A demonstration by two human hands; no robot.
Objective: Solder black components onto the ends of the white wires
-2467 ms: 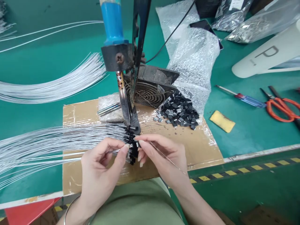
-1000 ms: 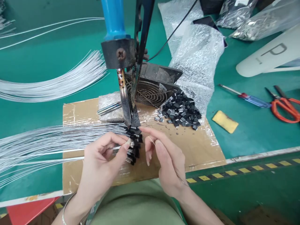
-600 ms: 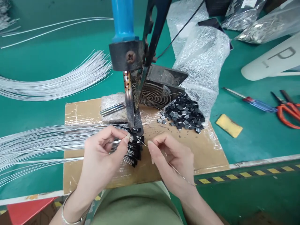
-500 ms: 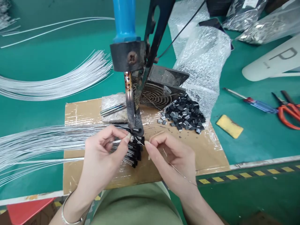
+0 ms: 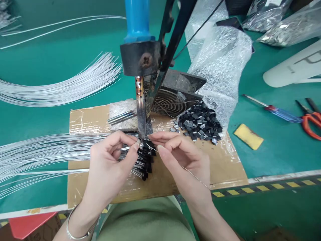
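Observation:
Thumb and forefinger of my left hand (image 5: 112,160) pinch a thin white wire just under the tip of the soldering iron (image 5: 141,115), which hangs point down from a black clamp. My right hand (image 5: 187,160) holds a thin solder wire (image 5: 195,176) that runs back over its palm; its forefinger reaches to the iron's tip. Below the tip, black connectors (image 5: 146,160) sit on the ends of the bundled white wires (image 5: 45,150). What exactly the right fingertips touch at the tip is too small to tell.
Cardboard (image 5: 160,185) lies under the hands. Behind are a fan (image 5: 170,102), a pile of small black parts (image 5: 200,122) and bubble wrap (image 5: 220,63). To the right are a yellow sponge (image 5: 248,136), a screwdriver (image 5: 283,113) and red-handled pliers (image 5: 312,122). More white wires (image 5: 62,87) curve at left.
My right forefinger has stretched out toward the iron's tip, above the thumb. My left hand keeps its pinch. The whole view has shifted slightly.

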